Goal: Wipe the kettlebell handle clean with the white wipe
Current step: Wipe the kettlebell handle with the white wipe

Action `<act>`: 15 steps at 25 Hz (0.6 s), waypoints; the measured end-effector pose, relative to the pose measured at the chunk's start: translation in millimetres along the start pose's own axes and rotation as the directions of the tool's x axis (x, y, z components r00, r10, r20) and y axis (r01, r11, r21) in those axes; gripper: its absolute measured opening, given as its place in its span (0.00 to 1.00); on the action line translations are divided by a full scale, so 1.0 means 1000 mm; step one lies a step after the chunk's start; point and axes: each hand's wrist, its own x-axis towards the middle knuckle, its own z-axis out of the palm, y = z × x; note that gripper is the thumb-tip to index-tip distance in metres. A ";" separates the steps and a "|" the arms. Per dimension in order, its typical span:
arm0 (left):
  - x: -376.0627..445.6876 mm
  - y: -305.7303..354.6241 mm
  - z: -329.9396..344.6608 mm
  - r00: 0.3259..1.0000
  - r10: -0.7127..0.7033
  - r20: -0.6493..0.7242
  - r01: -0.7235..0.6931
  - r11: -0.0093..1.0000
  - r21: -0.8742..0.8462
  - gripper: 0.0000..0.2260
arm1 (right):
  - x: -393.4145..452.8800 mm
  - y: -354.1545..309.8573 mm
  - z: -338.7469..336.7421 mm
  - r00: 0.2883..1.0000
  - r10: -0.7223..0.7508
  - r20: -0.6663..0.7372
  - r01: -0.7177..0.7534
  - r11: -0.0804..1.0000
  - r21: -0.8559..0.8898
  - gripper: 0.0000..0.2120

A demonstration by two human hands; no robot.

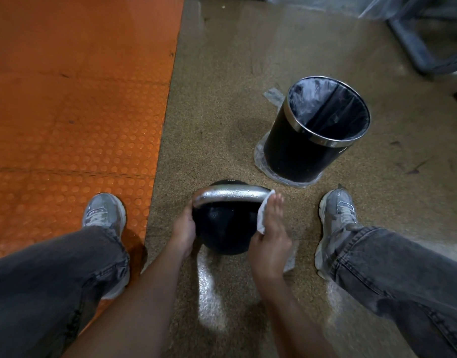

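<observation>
So the kettlebell (223, 228) sits on the speckled floor (222, 86) between the person's two sneakers, silver handle (232, 195) arching across the top and looking wet. Left hand (184, 229) cups the left side of the black ball just under the handle's end, fingers curled around it. Right hand (271, 236) is flat, fingers straight, pressing the white wipe (264, 213) against the right end of the handle and down the ball's side. Black bin (286, 151) with a chrome rim and a clear liner stands just beyond on the right, orange studded mat (75, 99) on the left.
</observation>
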 end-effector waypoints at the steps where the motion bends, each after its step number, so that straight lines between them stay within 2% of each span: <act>1: -0.001 0.000 0.000 1.000 0.003 -0.002 -0.003 1.000 0.003 0.15 | 0.002 0.003 0.000 1.000 0.026 0.003 -0.026 1.000 0.016 0.44; 3: 0.000 0.000 -0.001 1.000 -0.008 0.008 0.008 1.000 0.005 0.15 | 0.011 0.006 0.002 0.999 0.043 -0.003 -0.043 0.999 0.024 0.43; 6: -0.002 0.002 0.000 1.000 -0.024 0.011 0.024 1.000 0.002 0.16 | 0.003 0.004 0.006 0.999 -0.031 -0.011 0.031 1.000 0.002 0.45; 11: -0.004 0.002 0.001 0.999 -0.028 0.019 0.028 1.000 0.013 0.15 | 0.004 0.013 0.004 0.993 0.114 0.012 -0.115 0.991 0.068 0.42; 15: -0.004 0.003 -0.001 1.000 -0.019 -0.007 0.019 1.000 0.024 0.18 | -0.002 0.003 0.008 1.000 -0.006 -0.001 0.006 0.998 0.055 0.45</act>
